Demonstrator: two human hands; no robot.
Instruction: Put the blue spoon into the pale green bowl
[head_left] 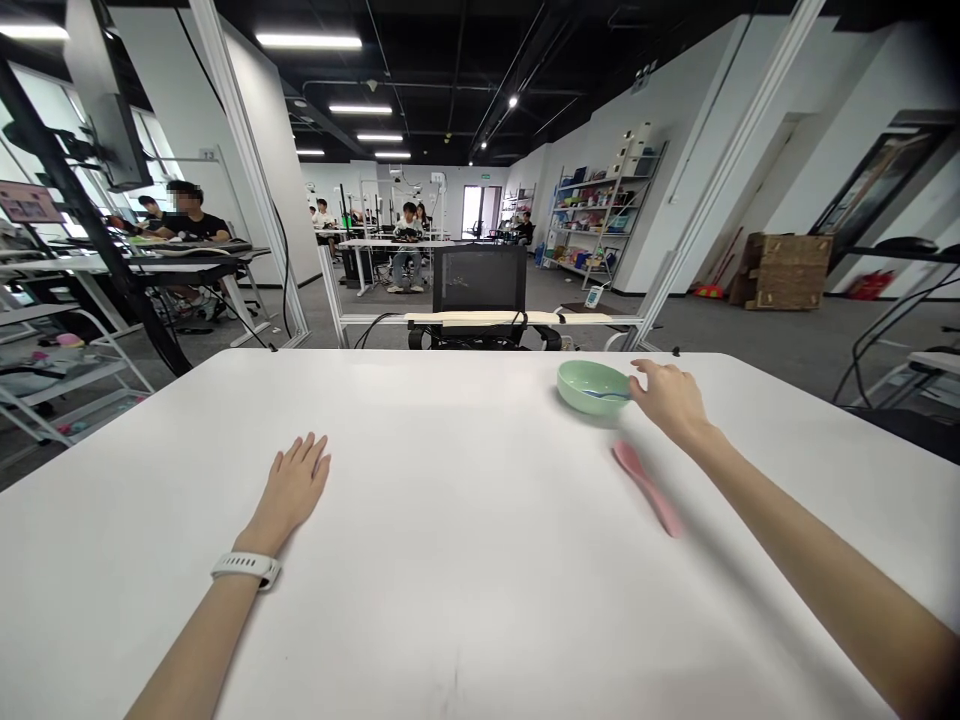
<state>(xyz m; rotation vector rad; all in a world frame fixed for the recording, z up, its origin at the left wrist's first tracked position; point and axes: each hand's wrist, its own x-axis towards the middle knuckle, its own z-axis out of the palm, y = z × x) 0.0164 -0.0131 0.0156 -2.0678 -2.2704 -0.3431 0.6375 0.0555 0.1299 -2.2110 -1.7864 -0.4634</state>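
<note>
A light green bowl [581, 399] stands upright near the far edge of the white table. Inside it lies a thin blue utensil [600, 394], its right end close to my right hand; its exact kind is hard to make out. My right hand [670, 398] hovers by the bowl's right rim, thumb and forefinger apart, with nothing visible between them. Whether the thumb touches the rim, I cannot tell. Nearer to me, a pink spoon [646, 488] rests on the table below the bowl. Flat on the left of the tabletop lies my left hand [295, 489], fingers stretched out, holding nothing.
The white table [450, 560] fills the foreground. Beyond its far edge are a metal frame bar and a black mesh chair [480, 278]. A slanted frame post [705, 200] rises on the right. Several people sit at desks farther back, and a stocked shelf [600, 210] stands behind.
</note>
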